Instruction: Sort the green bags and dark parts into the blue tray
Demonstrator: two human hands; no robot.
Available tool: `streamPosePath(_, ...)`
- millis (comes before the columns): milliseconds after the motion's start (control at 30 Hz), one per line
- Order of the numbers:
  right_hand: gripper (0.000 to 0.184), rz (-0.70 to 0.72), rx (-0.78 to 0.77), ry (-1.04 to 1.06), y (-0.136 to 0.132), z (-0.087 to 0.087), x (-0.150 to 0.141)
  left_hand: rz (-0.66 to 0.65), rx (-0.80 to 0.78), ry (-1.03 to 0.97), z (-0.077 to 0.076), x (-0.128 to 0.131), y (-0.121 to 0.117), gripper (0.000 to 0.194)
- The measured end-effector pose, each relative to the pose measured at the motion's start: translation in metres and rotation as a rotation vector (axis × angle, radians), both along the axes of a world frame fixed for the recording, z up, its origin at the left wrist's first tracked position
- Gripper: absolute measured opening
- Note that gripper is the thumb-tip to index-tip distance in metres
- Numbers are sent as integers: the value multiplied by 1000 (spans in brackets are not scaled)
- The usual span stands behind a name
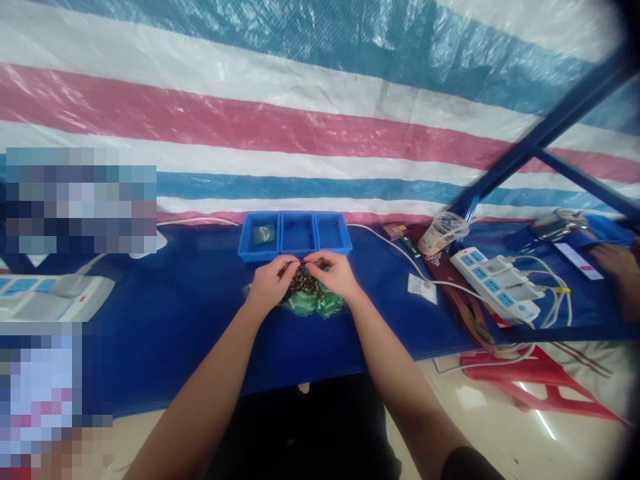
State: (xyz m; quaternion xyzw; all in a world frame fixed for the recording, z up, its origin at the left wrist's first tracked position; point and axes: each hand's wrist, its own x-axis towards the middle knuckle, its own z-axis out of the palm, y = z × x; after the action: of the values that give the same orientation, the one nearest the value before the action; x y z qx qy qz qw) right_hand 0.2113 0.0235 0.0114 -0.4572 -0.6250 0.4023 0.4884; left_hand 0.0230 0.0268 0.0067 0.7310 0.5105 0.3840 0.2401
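Note:
My left hand [271, 281] and my right hand [334, 272] meet over a pile of small brown metallic pieces [306, 280]. The fingers of both are pinched, with the fingertips almost touching; whatever sits between them is too small to make out. Beneath the pieces lies crumpled green-tinted clear plastic [315, 304], spread on the blue table [200, 320]. Just beyond my fingers stands a blue three-compartment tray [260, 255]. A small green-and-white packet [264, 233] lies in its left compartment, and a few tiny dark bits are in the right one.
At right are a plastic cup [442, 233], a white power strip [493, 283] with plugged cables, a brown strap-like bag [453, 300] and a phone [577, 260] near another person's hand [617, 267]. Another power strip [95, 297] lies left. Below stands a red stool [540, 387].

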Motion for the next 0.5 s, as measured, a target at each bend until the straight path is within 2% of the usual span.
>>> streamPosePath(233, 18, -30, 29, 6, 1, 2, 1, -1, 45, 15, 2, 1, 0, 28)
streamPosePath(500, 19, -1, 13, 16, -1, 4, -1, -19, 15, 32, 1, -1, 0, 30)
